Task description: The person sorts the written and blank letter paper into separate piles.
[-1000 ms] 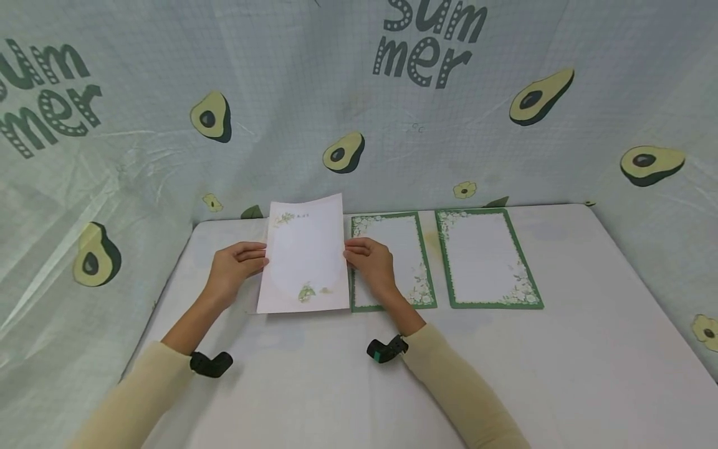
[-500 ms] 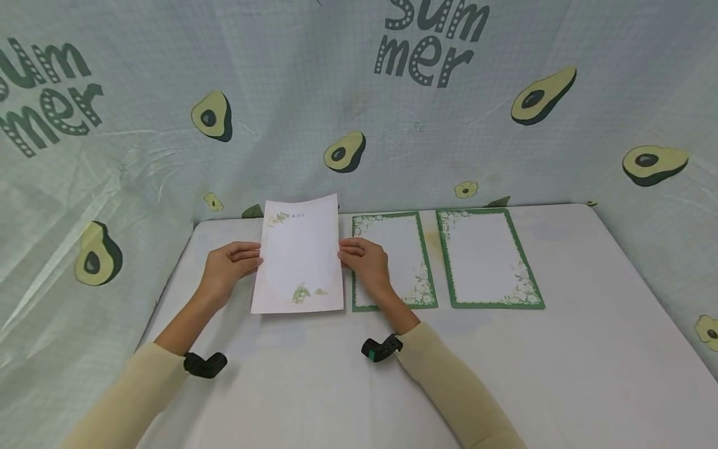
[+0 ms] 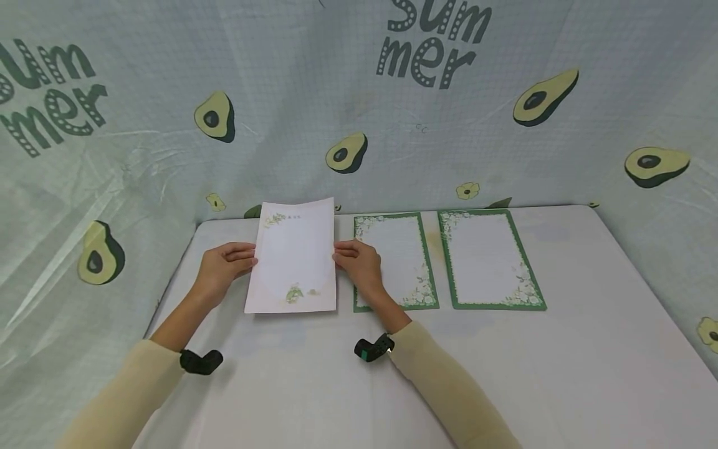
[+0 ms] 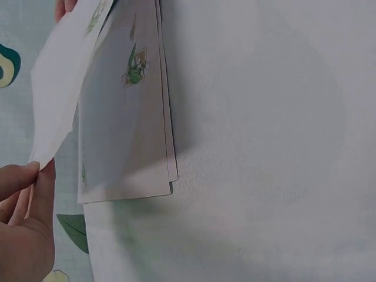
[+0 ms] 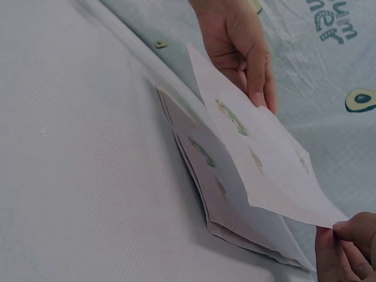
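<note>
A pale pink sheet of paper (image 3: pixel 291 259) with small green plant prints hangs raised between both hands. My left hand (image 3: pixel 219 274) pinches its left edge between thumb and fingers; the right hand (image 3: pixel 361 268) pinches the opposite edge. Below it, in the left wrist view, lie several matching sheets (image 4: pixel 129 129) in a slightly uneven stack on the table. The raised sheet (image 5: pixel 264 153) hides that stack in the head view. Just right of it lies a green-bordered sheet (image 3: pixel 395 249), partly covered by my right hand and forearm.
A second green-bordered sheet (image 3: pixel 488 259) lies flat farther right. The white-covered table (image 3: pixel 314 386) meets a hanging curtain (image 3: pixel 280 75) printed with avocados at its back edge. A black wrist camera (image 3: pixel 202 362) sits on each wrist.
Both hands have moved slightly left, carrying the pale pink sheet with them. Its right edge now stands farther from the nearer green-bordered sheet, which has stayed in place.
</note>
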Action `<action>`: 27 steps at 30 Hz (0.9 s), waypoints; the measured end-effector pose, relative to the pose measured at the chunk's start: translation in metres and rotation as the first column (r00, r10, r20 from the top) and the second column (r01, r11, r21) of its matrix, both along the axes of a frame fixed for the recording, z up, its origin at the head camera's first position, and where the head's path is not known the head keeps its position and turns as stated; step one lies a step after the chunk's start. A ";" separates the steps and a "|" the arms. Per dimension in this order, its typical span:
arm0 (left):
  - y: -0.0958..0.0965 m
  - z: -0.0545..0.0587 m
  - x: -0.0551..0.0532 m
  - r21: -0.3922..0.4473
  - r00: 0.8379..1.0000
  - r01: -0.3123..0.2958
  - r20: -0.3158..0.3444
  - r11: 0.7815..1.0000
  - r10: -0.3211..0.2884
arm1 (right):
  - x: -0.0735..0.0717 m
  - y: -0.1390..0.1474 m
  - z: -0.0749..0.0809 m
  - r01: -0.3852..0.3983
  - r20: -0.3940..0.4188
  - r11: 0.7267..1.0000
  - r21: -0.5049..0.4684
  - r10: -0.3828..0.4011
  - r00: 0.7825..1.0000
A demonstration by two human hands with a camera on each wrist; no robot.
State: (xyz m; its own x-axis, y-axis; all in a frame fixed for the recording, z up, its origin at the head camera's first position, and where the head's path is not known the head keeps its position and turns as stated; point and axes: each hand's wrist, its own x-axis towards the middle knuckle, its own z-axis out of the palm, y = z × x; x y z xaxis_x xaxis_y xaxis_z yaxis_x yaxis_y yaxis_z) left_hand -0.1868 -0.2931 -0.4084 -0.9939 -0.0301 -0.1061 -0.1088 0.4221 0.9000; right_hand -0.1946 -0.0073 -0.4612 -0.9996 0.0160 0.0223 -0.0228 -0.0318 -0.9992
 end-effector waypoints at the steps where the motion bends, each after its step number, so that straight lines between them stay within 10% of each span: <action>1: -0.001 -0.001 -0.001 0.002 1.000 0.001 0.003 1.000 -0.001 | 0.000 -0.001 0.000 0.000 -0.001 1.000 0.000 0.000 1.000; 27: -0.011 -0.010 -0.009 0.162 0.995 -0.047 0.091 0.986 0.032 | -0.009 -0.018 -0.006 0.042 0.010 0.998 0.056 -0.043 0.999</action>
